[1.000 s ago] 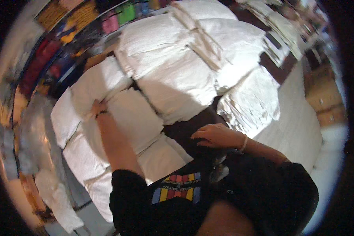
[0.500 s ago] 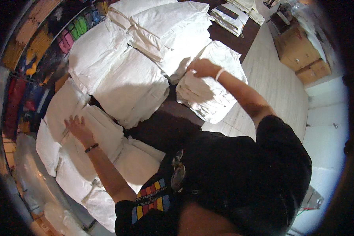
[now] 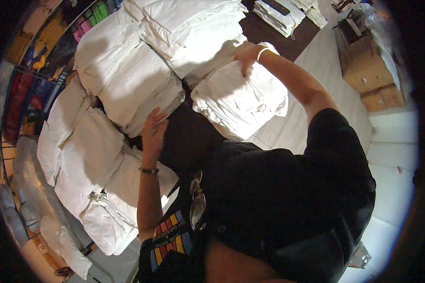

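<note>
Several stacks of folded white cloth cover a dark surface. My right hand (image 3: 248, 54) lies at the far edge of the rightmost stack (image 3: 233, 101), fingers apart and thumb pointing down over its top; the fingertips are partly hard to see. My left hand (image 3: 154, 132) is raised beside the near edge of the middle stack (image 3: 139, 87), its fingers spread and nothing in them. From this view I cannot tell whether it touches that cloth. Closer to my left forearm sits another white stack (image 3: 92, 141).
Dark table surface (image 3: 193, 132) shows between the stacks and my body. At the far right lie more folded white items (image 3: 278, 19). Cardboard boxes (image 3: 368, 66) stand by the right wall. Shelves with coloured cloth (image 3: 97, 14) and clear plastic wrapping (image 3: 33, 184) line the left.
My left hand has left the left-hand stack and moved right, to the middle stack's near edge. My right hand has slid toward the far edge of the right stack. The view has shifted slightly.
</note>
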`<act>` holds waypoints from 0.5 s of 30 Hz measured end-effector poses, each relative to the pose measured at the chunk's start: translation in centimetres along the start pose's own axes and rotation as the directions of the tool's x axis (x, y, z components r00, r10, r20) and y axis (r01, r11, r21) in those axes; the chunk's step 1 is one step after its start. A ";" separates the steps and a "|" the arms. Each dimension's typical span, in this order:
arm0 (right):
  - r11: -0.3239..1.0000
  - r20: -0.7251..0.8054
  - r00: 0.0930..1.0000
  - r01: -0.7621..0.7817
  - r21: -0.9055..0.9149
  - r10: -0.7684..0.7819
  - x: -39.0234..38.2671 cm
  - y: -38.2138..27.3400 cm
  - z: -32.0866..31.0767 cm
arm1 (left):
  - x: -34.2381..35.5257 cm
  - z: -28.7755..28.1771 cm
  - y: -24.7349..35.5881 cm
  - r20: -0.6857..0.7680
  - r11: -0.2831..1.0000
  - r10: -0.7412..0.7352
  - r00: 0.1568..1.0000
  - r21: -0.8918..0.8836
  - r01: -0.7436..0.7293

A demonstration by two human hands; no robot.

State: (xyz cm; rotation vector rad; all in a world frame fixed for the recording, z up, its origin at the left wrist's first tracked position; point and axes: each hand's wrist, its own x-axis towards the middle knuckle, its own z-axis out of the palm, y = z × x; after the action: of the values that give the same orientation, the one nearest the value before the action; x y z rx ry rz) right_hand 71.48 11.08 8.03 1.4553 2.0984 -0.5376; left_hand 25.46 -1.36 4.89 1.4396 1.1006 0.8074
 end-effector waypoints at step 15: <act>0.910 -0.376 0.857 0.408 0.079 -0.351 -17.3 -7.4 -11.3 | 4.4 3.9 19.6 0.375 0.745 0.362 0.853 0.434 -0.507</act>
State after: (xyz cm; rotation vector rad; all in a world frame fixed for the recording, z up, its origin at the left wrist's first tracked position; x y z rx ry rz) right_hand 67.19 2.59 27.77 1.2930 2.7199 -0.6373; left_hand 34.23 1.97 23.03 2.2649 0.7989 0.6213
